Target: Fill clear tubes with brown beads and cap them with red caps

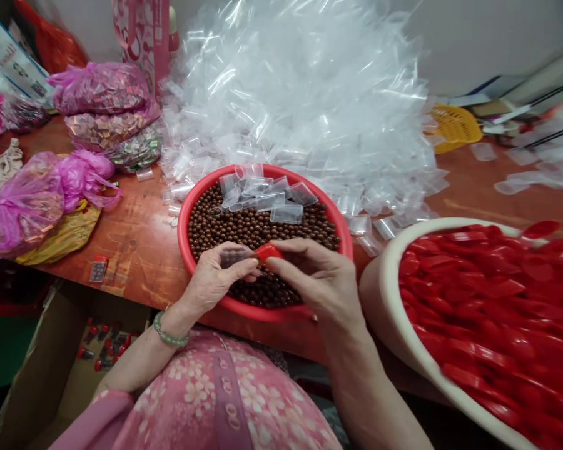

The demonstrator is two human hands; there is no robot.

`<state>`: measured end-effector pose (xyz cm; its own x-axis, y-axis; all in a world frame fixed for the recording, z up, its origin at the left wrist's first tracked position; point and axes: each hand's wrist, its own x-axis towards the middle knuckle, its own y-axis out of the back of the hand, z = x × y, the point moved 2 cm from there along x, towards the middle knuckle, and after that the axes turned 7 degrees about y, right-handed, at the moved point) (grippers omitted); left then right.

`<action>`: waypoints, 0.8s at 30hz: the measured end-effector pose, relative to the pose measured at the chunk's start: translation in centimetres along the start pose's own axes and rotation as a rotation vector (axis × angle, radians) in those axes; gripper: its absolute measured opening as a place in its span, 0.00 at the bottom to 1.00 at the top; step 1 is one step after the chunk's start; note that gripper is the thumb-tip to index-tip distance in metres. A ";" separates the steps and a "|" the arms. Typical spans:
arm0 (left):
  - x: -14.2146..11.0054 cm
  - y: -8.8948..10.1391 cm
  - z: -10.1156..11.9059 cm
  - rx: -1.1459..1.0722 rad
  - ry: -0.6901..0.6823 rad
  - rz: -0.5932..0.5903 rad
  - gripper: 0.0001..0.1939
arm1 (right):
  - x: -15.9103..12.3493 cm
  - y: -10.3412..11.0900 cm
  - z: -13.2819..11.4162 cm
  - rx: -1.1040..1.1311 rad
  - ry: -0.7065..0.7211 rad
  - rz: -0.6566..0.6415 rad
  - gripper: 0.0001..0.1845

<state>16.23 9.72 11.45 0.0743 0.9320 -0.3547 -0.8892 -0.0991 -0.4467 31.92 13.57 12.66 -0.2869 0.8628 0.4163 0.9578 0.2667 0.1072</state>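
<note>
Over a red basin (184, 234) of small round brown balls (258, 228), my two hands meet. My left hand (216, 275), with a green bead bracelet at the wrist, is closed around a small clear plastic tube (234, 257). Its contents are hard to make out. Thumb and fingers of my right hand (316, 272) pinch a red cap (268, 252) at the tube's end. Whether the cap is fully seated cannot be told. Several clear tubes (287, 213) lie on the balls at the basin's far side.
A big heap of clear tubes (300, 94) rises behind the basin. On the right stands a cream tub (385, 275) of red caps (488, 312). Pink bags (23, 200) lie left, near a capped tube (98, 269). Below, a cardboard box (42, 369) holds several capped tubes (106, 344).
</note>
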 end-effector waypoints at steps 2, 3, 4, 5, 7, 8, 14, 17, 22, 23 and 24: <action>-0.1 -0.1 0.0 0.041 0.043 -0.049 0.19 | 0.9 0.3 0.4 0.112 -0.032 0.073 0.09; -0.2 -0.2 0.1 0.075 0.056 -0.069 0.19 | 1.3 0.2 0.4 0.147 -0.024 0.088 0.09; -0.2 -0.2 0.1 0.109 0.063 -0.087 0.19 | 1.6 0.0 0.3 0.168 -0.006 0.081 0.09; -0.3 -0.3 0.2 0.135 0.064 -0.104 0.19 | 1.9 -0.3 0.1 0.177 0.018 0.057 0.09; -0.3 -0.3 0.2 0.151 0.050 -0.130 0.20 | 2.1 -1.1 -0.3 0.162 0.075 -0.021 0.09; -0.2 -0.4 0.2 0.151 0.041 -0.144 0.20 | 2.1 -1.4 -0.5 0.143 0.099 -0.062 0.09; -0.1 -0.2 0.0 0.203 0.025 -0.171 0.21 | 1.9 -1.5 -0.7 -0.012 0.155 -0.190 0.06; -0.1 -0.2 0.0 0.236 0.030 -0.178 0.21 | 2.0 -1.0 -0.8 -0.077 0.150 -0.251 0.06; 0.1 -0.3 -0.1 0.262 0.047 -0.227 0.20 | 2.0 -0.4 -1.1 -0.080 0.092 -0.318 0.06; 0.2 -0.3 -0.1 0.269 0.056 -0.235 0.20 | 2.0 -0.3 -1.2 -0.081 0.086 -0.332 0.06; 0.2 -0.3 -0.1 0.273 0.066 -0.241 0.21 | 2.0 -0.3 -1.2 -0.086 0.086 -0.351 0.05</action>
<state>16.58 9.93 11.41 0.3176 0.8918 -0.3223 -0.9295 0.2255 -0.2918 31.05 14.72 14.59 -0.5992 0.6850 0.4143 0.8003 0.4999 0.3310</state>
